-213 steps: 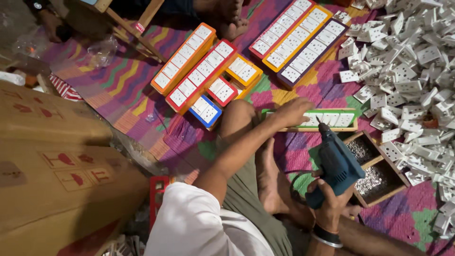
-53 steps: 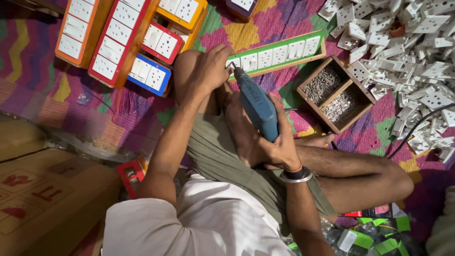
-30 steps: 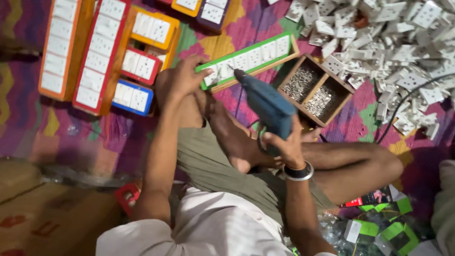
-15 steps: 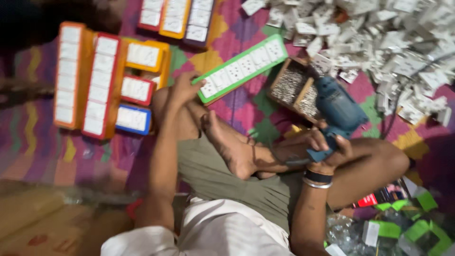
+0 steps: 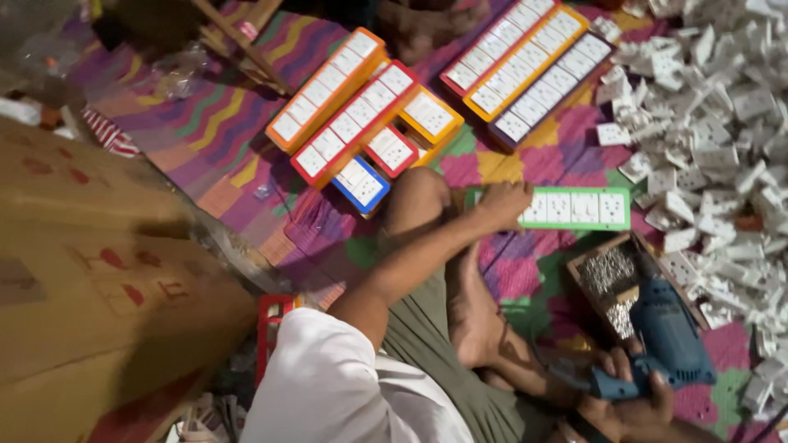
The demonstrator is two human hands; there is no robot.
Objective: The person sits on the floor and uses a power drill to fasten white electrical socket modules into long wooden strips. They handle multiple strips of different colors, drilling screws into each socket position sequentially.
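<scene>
Green socket strip (image 5: 566, 208) flat on the patterned mat (image 5: 205, 156) beside the knee — left hand (image 5: 502, 203) pressed down over its left end. Blue power drill (image 5: 669, 336) low over the wooden screw box (image 5: 614, 283), handle clasped tight in right hand (image 5: 628, 402); white sockets (image 5: 722, 107) heaped just right.

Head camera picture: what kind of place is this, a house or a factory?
Probably a small floor workshop where socket strips get put together. A big heap of white socket parts lies on a colourful mat, finished coloured strips are lined up, and the right hand holds a blue power screwdriver.
</scene>
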